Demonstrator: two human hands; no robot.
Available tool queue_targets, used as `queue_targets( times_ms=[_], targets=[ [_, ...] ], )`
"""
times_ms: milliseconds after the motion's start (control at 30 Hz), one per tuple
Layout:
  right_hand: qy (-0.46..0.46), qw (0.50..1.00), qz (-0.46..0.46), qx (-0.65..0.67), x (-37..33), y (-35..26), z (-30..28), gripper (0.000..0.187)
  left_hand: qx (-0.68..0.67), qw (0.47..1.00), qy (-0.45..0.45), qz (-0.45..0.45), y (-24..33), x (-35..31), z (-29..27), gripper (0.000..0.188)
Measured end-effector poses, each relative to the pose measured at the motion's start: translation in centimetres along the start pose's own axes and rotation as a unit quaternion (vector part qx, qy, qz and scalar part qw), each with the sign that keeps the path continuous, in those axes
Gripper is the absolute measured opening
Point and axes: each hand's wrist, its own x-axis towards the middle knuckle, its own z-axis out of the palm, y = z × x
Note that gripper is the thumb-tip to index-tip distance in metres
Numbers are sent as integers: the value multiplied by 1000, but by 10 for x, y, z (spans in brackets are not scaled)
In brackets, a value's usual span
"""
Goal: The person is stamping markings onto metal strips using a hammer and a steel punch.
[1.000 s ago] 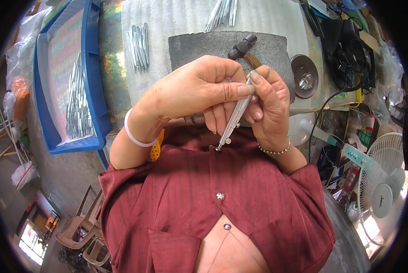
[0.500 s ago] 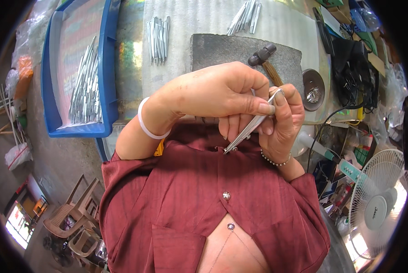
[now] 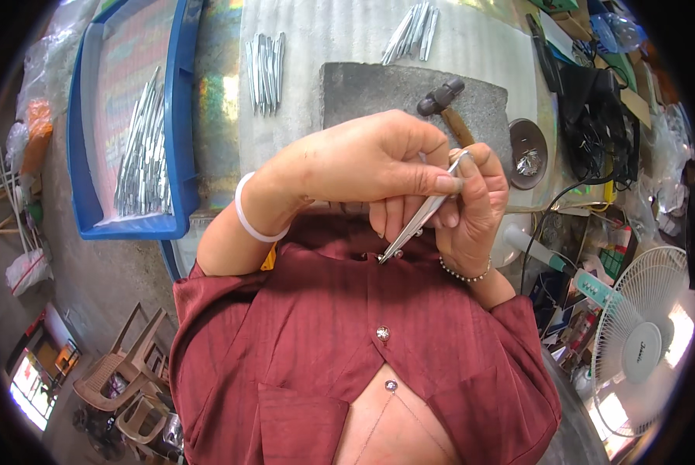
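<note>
A slim silver metal piece (image 3: 413,225) with small rivet-like studs slants down toward my shirt front. I cannot make out exactly what kind of part it is. My left hand (image 3: 398,159), coming from the left with a white bangle on the wrist, pinches its upper end between thumb and fingers. My right hand (image 3: 475,190), wearing a beaded bracelet, grips that same end from the other side, fingers curled. Just beyond the hands, a hammer (image 3: 443,97) with a wooden handle rests on a dark stone slab (image 3: 355,89).
A blue tray (image 3: 183,132) at the left holds many silver strips (image 3: 147,159). Two more bunches, a left bundle (image 3: 265,74) and a right bundle (image 3: 413,32), lie at the far side. A bowl (image 3: 545,147) holds small shiny parts. A fan (image 3: 640,341) stands at right.
Both hands keep their hold on the metal piece, with only slight finger movement. The view has shifted a little, so the table things sit slightly lower and further left.
</note>
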Motion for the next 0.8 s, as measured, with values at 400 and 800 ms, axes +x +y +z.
queue_targets(
  times_ms=[400, 800],
  targets=[
    [-7, 882, -133, -452, 161, -118, -76, 16, -74, 926, 307, 207, -34, -38, 2, 8],
    [-243, 854, -64, -457, 89, -72, -17, 34, -400, 797, 301, 339, -66, -21, 5, 11]
  ],
)
